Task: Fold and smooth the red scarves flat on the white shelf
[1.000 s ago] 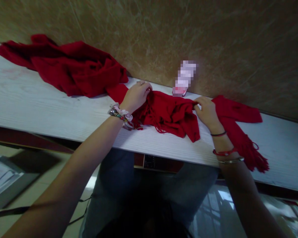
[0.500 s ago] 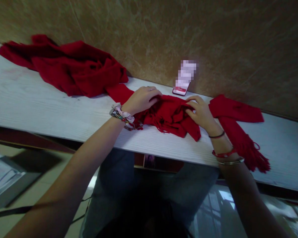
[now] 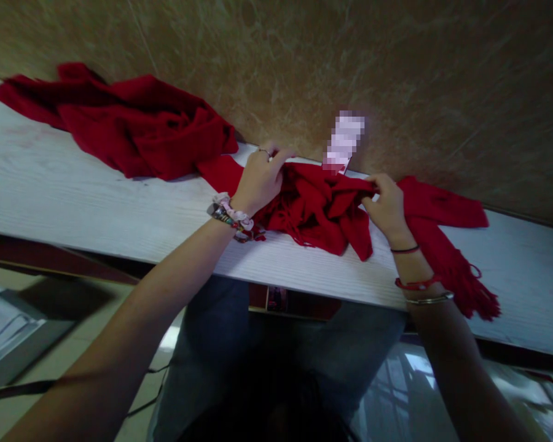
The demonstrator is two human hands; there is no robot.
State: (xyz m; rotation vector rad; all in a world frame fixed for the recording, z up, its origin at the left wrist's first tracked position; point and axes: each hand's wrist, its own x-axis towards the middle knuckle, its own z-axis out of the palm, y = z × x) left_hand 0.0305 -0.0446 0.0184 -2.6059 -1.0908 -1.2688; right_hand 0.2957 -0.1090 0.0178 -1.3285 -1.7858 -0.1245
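Note:
A crumpled red scarf [image 3: 325,212] with fringe lies on the white wood-grain surface in front of me. My left hand [image 3: 262,178], with a ring, a scrunchie and bracelets, is at its upper left edge. Those fingers are bent over the cloth and partly blurred, with the thumb against the fabric. On the other side, my right hand [image 3: 387,205] pinches the upper right edge between thumb and fingers. The cloth is drawn out between both hands, while its lower folds and fringe rest on the surface.
A larger heap of red cloth [image 3: 142,132] lies to the left against the brown marbled wall. Another fringed red piece [image 3: 442,209] lies to the right. A phone [image 3: 345,141] with a blurred-out screen leans on the wall. My legs are below the white surface's front edge [image 3: 304,288].
Both hands have moved apart a little, the left one up and the right one to the right. The scarf's top edge is now raised and stretched between them.

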